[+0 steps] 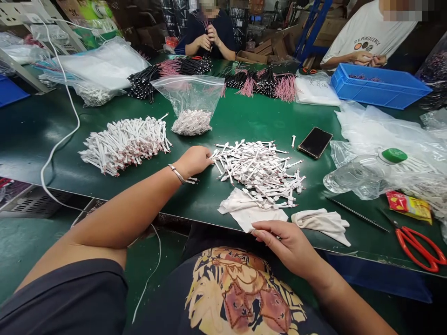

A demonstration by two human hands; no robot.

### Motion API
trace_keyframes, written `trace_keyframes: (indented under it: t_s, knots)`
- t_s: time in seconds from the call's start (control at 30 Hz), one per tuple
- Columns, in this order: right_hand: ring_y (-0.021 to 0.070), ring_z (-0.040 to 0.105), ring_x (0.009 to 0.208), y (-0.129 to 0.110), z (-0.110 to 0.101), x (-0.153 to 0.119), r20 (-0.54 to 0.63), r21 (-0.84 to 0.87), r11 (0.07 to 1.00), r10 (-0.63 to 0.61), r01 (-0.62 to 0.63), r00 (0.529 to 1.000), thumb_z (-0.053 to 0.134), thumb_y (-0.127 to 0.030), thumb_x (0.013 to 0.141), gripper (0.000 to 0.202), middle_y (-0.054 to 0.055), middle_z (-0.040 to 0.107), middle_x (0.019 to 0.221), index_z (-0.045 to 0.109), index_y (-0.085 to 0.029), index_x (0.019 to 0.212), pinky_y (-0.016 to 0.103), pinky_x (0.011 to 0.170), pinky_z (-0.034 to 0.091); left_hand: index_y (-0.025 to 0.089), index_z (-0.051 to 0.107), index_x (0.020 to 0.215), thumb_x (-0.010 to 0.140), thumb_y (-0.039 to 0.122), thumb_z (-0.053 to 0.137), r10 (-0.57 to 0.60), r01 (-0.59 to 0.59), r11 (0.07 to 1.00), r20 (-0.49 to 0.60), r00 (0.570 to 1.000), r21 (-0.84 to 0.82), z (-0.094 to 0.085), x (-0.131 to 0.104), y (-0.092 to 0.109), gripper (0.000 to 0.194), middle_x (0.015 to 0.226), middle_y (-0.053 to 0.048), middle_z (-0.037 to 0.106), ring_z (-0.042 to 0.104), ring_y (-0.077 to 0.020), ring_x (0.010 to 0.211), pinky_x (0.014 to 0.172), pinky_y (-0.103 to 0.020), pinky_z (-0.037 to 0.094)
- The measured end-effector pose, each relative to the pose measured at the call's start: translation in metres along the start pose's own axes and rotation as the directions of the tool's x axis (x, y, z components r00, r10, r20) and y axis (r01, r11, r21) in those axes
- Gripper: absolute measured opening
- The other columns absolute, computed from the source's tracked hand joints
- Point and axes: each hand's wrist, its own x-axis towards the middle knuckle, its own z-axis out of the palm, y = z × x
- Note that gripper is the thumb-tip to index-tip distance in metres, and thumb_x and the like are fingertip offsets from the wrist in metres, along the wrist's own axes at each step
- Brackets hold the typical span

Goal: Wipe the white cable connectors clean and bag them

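Left hand (196,160) has fingers bunched at the left edge of the loose pile, tips at the parts; can't tell if one is pinched; right hand (284,244) has thumb and forefinger drawn close at the near edge of the left cloth (242,211); can't tell if they grip it; white pile (258,167) sits mid-table between and beyond the hands; left to right, risks as I read them: cord (79,122) loops over the table and off its front edge; a snagged sleeve could drag it; stack (125,142) has no visible brace, so a forearm brush could fan it out; bag (192,122) stands upright behind; a knock could tip it, and if it's unsealed, spill it; strays (192,180) lie by the left wrist, easy to sweep off; pile is tangled, so pulling one part may drag neighbours; its front parts lie on the left cloth, so a tug there could shift them edgeward; lone part (293,141) beside the phone (315,142) is easily overlooked; bottle (363,174) lies on its side and might roll if bumped; scissors (421,246) have handles near the front edge; a right elbow could knock them off
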Motion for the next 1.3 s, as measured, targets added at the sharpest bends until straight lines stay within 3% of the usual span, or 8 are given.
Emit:
trace_keyframes:
  t_s: [0.2,0.47,0.67,0.73,0.83,0.93,1.07,1.3]
  knots:
    - [0.0137,0.068,0.085,-0.002,0.000,0.013,-0.107,-0.164,0.974,-0.176,0.157,0.979,0.052,-0.026,0.091,0.022,0.004,0.073,0.093,0.069,-0.018,0.103,0.023,0.079,0.051,0.016,0.068,0.082,0.084,0.035,0.049,0.006,-0.010,0.998,-0.070,0.998,-0.059,-0.005,-0.023,0.011,0.027,0.076,-0.005,0.068,0.057,-0.0162,0.066,0.058,-0.026,0.036]
    - [0.0245,0.057,0.090,-0.018,0.019,0.079,-0.295,-0.615,0.754,-0.489,0.229,0.821,0.046,-0.017,0.091,0.035,0.018,0.061,0.100,0.059,-0.006,0.122,0.037,0.078,0.049,0.014,0.059,0.070,0.082,0.010,0.045,0.448,-0.335,0.845,-0.210,0.869,0.417,-0.016,-0.100,0.090,0.019,0.068,-0.008,0.057,0.052,-0.0226,0.067,0.058,-0.033,0.037]
    - [0.0171,0.056,0.075,-0.008,0.006,0.092,-0.336,-0.269,0.931,-0.329,0.245,0.882,0.047,-0.021,0.091,0.025,0.007,0.061,0.075,0.068,-0.016,0.079,0.030,0.071,0.046,0.012,0.062,0.104,0.087,0.014,0.048,0.510,-0.509,0.855,-0.342,0.789,0.100,0.004,-0.103,0.089,0.022,0.095,-0.012,0.066,0.059,-0.0232,0.086,0.076,-0.038,0.049]
    - [0.0144,0.055,0.068,-0.005,0.000,0.092,-0.417,0.062,0.990,-0.090,0.127,0.905,0.055,-0.033,0.087,0.024,0.004,0.061,0.069,0.066,-0.017,0.073,0.028,0.066,0.046,0.015,0.051,0.128,0.088,0.026,0.054,0.336,-0.446,0.851,-0.366,0.868,-0.277,0.015,-0.098,0.082,0.041,0.119,-0.013,0.062,0.059,-0.0234,0.103,0.087,-0.039,0.049]
    - [0.0105,0.052,0.055,-0.005,-0.005,0.091,-0.299,0.498,0.865,0.239,-0.063,0.924,0.066,-0.047,0.076,0.034,0.000,0.057,0.059,0.061,-0.016,0.063,0.024,0.055,0.042,0.017,0.050,0.132,0.088,0.041,0.054,0.156,-0.134,0.575,-0.053,0.986,-0.807,0.028,-0.095,0.081,0.049,0.121,-0.012,0.063,0.063,-0.0212,0.101,0.082,-0.034,0.053]
    - [0.0070,0.045,0.050,-0.008,-0.004,0.089,-0.200,0.634,0.763,0.323,-0.130,0.925,0.071,-0.049,0.070,0.036,-0.001,0.059,0.060,0.062,-0.015,0.062,0.022,0.050,0.036,0.015,0.063,0.115,0.086,0.045,0.057,0.178,0.205,0.247,0.252,0.951,-0.947,0.033,-0.098,0.084,0.042,0.106,-0.011,0.070,0.068,-0.0190,0.090,0.077,-0.029,0.055]
    - [0.0043,0.032,0.047,-0.012,0.001,0.080,-0.156,0.660,0.734,0.345,-0.162,0.926,0.072,-0.050,0.068,0.039,-0.006,0.045,0.051,0.060,-0.015,0.058,0.022,0.047,0.027,0.016,0.067,0.107,0.082,0.039,0.065,0.225,0.408,-0.004,0.397,0.890,-0.913,0.034,-0.105,0.087,0.034,0.107,-0.011,0.070,0.068,-0.0176,0.094,0.084,-0.028,0.053]
    - [0.0044,0.035,0.044,-0.009,0.000,0.071,0.071,0.658,0.683,0.362,-0.316,0.930,0.066,-0.058,0.072,0.049,-0.002,0.050,0.052,0.055,-0.014,0.054,0.022,0.044,0.024,0.016,0.070,0.100,0.080,0.040,0.068,0.262,0.502,0.028,0.491,0.831,-0.864,0.034,-0.114,0.087,0.031,0.101,-0.010,0.072,0.069,-0.0161,0.090,0.080,-0.025,0.054]
